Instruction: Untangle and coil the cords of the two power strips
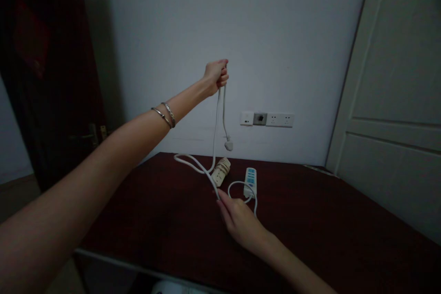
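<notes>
My left hand, raised in front of the wall, is closed around a white power cord. From that fist one end hangs down with a pale plug dangling above the table. The cord drops, loops on the tabletop and runs to my right hand, whose thumb and fingers pinch it low over the table. A white power strip with blue socket faces lies beyond my right hand, a curl of cord beside it. Left of it is a second, cream power strip with its cord wound around it.
The dark red-brown table reaches back to the wall. Wall sockets sit low above its back edge. A dark door with a handle stands at the left, a pale panelled door at the right.
</notes>
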Demonstrator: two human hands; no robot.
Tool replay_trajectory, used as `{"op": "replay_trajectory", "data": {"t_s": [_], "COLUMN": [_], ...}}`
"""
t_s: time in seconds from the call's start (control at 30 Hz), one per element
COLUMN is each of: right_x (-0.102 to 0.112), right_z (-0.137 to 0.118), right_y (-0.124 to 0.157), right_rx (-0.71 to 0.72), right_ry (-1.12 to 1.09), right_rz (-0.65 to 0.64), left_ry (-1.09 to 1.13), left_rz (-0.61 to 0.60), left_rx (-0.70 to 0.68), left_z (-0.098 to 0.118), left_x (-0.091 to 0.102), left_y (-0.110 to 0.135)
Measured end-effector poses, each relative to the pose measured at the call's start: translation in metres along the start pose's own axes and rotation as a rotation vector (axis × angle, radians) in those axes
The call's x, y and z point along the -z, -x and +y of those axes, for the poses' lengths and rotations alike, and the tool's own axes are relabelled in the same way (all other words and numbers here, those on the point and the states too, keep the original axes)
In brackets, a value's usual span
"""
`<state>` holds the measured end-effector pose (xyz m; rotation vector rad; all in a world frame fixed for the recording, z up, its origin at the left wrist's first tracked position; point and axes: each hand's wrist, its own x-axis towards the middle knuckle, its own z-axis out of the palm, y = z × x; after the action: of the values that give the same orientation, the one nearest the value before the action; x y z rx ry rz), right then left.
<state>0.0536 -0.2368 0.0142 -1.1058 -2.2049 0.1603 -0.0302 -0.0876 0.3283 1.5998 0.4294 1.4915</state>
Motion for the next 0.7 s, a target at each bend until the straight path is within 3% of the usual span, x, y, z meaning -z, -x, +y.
{"op": "replay_trajectory", "data": {"t_s": [0.17,0.27,0.5,0.7], "right_x": [-0.003,0.001,0.019,0.015], "right_z": [0.026,0.042,0.057,0.070], "right_y": [0.035,0.051,0.082,0.117], "right_rx": [0.130,0.194,0.338,0.342], "right_ry": [0.322,0.444,0.468,0.440], "right_rz": [-0.072,-0.024,0.097,0.159], "left_ry": [-0.087,-0.132,-0.183,-0.236], "left_rz": [0.269,0.373,0.537,0.678], "left_rx": [-0.034,-0.040,-0.144,-0.238], "left_z": [0.007,0.008,0.006,0.028], "left_x": [0.045,0.067,0.102,0.145], "left_y": [-0.034,-0.049,-0.066,-0.063]}}
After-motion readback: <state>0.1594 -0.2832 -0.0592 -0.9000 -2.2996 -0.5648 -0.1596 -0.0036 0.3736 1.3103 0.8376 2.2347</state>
